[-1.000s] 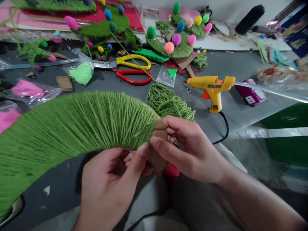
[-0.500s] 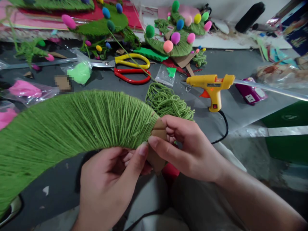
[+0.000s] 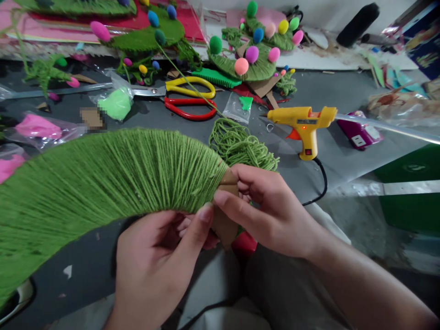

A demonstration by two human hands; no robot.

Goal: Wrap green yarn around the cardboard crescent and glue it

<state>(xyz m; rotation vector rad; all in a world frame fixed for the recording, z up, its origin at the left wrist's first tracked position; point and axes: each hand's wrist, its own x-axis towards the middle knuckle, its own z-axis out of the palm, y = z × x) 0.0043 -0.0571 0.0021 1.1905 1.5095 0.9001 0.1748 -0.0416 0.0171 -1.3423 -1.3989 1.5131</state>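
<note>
A curved piece of cardboard, wound closely with green yarn (image 3: 130, 169), arches across the left half of the view. Its bare brown cardboard end (image 3: 225, 224) sticks out between my hands. My left hand (image 3: 154, 261) is closed on the lower edge near that end, thumb on top and fingers underneath. My right hand (image 3: 268, 215) pinches at the bare end beside the last turns of yarn; its fingertips are partly hidden behind the cardboard. A loose heap of green yarn (image 3: 244, 146) lies just behind my right hand, with one strand running up to the left.
A yellow hot glue gun (image 3: 305, 123), its red light lit, rests at the right with a glue stick in it. Scissors (image 3: 192, 98), a green comb (image 3: 216, 78) and bagged green clay (image 3: 116, 103) lie behind the arch. Yarn-wrapped pieces with coloured balls (image 3: 247, 66) stand farther back.
Both hands keep their hold on the wrapped cardboard. The whole view has shifted very slightly; nothing else has visibly moved.
</note>
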